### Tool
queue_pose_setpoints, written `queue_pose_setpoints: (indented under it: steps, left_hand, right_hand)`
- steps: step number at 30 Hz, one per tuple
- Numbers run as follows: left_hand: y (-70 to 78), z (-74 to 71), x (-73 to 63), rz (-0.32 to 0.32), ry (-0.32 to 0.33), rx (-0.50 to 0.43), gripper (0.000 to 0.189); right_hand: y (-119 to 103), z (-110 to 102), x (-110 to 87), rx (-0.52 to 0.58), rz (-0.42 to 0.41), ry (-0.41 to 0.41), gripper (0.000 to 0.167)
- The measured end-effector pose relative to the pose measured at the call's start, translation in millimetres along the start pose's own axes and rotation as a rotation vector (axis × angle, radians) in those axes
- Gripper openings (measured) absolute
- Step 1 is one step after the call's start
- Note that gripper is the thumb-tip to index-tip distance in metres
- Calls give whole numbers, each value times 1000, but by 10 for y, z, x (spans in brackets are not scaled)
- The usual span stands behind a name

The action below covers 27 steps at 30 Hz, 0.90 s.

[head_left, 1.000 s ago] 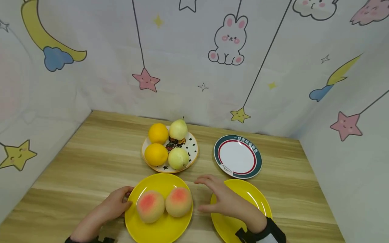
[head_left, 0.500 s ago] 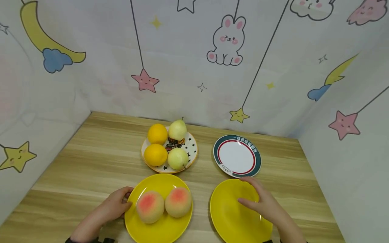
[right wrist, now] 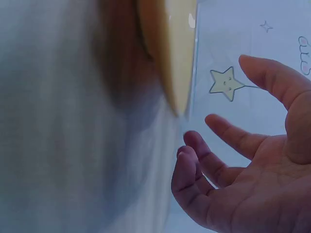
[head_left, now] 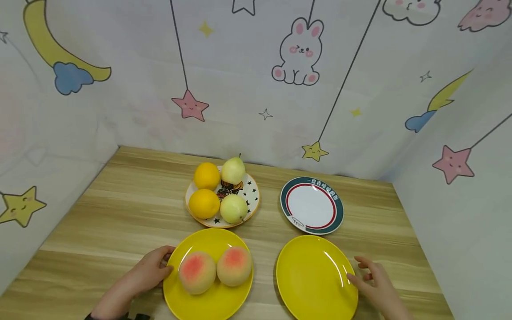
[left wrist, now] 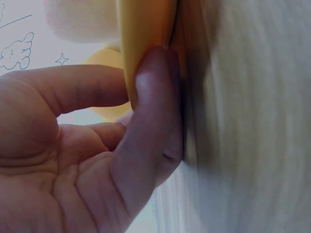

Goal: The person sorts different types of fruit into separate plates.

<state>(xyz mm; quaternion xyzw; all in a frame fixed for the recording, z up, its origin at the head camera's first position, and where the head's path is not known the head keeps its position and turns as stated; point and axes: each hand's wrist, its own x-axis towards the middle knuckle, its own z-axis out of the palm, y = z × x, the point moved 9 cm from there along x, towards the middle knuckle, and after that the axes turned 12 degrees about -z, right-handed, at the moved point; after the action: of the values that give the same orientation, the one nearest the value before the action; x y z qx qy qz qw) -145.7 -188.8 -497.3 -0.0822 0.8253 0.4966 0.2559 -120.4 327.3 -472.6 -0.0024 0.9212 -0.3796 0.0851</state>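
From where I stand, the person has both hands low over the table point(head_left: 100, 213), 1 at each of 2 yellow plates. The left hand point(head_left: 149, 269) pinches the left yellow plate point(head_left: 216, 306) at its outer edge, the thumb over the rim and a finger tucked beneath, between plate and table. On that plate sit 2 peaches point(head_left: 197, 273), side by side, each blushed red on top. The right hand point(head_left: 378, 286) is beside the outer edge of the right yellow plate point(head_left: 312, 280), holding nothing; its thumb is spread away from the loosely bent fingers, and from the right wrist I see a gap between those fingers and the rim. Just beyond the peaches' plate is a patterned plate point(head_left: 252, 191), its pale surface dotted with dark stars, bearing 2 oranges point(head_left: 204, 203) on its left half and 2 pale green pears point(head_left: 234, 209) on its right; the farther pear has its stem pointing up. To the right of it, beyond the right yellow plate, lies a white plate point(head_left: 312, 206) with a dark green rim, a red ring and lettering along the far edge. A pale cloth point(head_left: 240, 53) rises behind everything, printed with stars, clouds and a winking rabbit point(head_left: 301, 51).
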Motion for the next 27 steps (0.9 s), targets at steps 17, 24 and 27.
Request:
queue_pose_setpoints:
  steps: [17,24,27]
  left_hand:
    - [-5,6,7,8,1,13,38]
    - [-40,4,14,-20,11,-4,38]
    - [-30,4,13,-17,6,-9,39]
  right_hand:
    - [422,236,-306,492,251,73,55]
    - [409,246,-234,455,228,46,53]
    - [399,234,-190,422,232,73,49]
